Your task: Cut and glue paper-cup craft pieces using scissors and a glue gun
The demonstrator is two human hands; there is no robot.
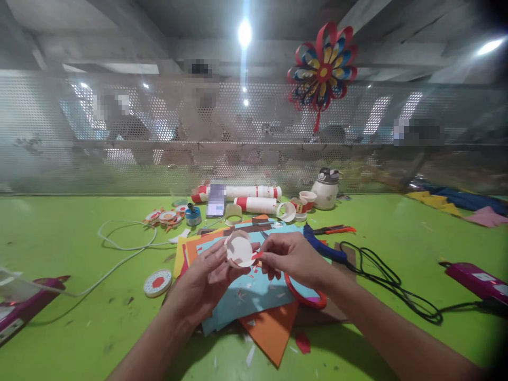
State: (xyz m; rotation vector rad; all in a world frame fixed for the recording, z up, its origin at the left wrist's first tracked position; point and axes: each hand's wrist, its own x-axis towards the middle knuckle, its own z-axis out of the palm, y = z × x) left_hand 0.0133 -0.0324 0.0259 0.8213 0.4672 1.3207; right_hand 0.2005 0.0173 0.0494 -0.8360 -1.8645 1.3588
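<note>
My left hand (pixel 212 275) is wrapped round a short white paper cup piece (pixel 240 251), its round opening facing me. My right hand (pixel 291 259) pinches a small red paper strip (pixel 257 255) at the right rim of the cup piece. Beneath both hands lies a stack of light blue paper (pixel 254 296) and orange paper (pixel 273 336), with small paper scraps on top. Red-handled scissors (pixel 317 303) rest under my right wrist. To the left of the stack is a round white disc with a red centre (pixel 157 283).
A blue glue gun (pixel 325 248) with a black cable lies right of the papers. Behind stand a phone (pixel 216 201), stacked cups (pixel 256 205), a glue bottle (pixel 193 215) and a white jug (pixel 325 191). Power strips (pixel 478 280) lie at both sides.
</note>
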